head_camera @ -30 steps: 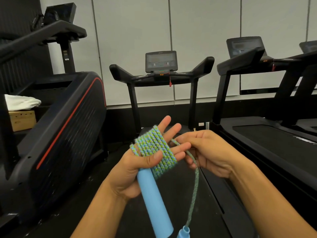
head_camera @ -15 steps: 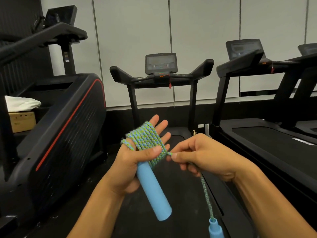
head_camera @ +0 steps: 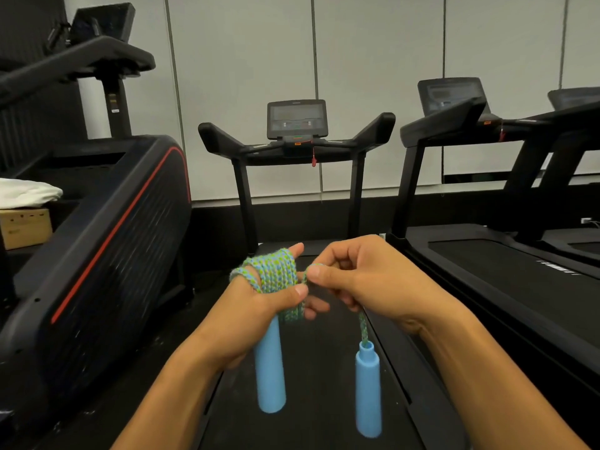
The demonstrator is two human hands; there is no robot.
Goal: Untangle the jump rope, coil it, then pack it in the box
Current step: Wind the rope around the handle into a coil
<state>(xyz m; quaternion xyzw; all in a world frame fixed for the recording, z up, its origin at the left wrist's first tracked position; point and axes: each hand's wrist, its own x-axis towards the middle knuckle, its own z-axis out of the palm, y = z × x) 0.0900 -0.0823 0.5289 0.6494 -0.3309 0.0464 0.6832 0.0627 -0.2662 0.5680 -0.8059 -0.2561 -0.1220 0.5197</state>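
The jump rope point(head_camera: 276, 280) sits wound in tight turns around the left hand point(head_camera: 259, 306), thumb clamped across the coil to pin it. One blue handle point(head_camera: 270, 365) hangs straight down below that palm. The right hand point(head_camera: 354, 284) pinches the last free stretch of cord just beside the left fingertips, and the second handle point(head_camera: 368, 388) dangles beneath it on a short tail. That braided cord looks soft, limp and light, likely to spring loose if the thumb lifts. The rigid handles look like the surest places to grab; the coil itself wants a squeeze across all its turns.
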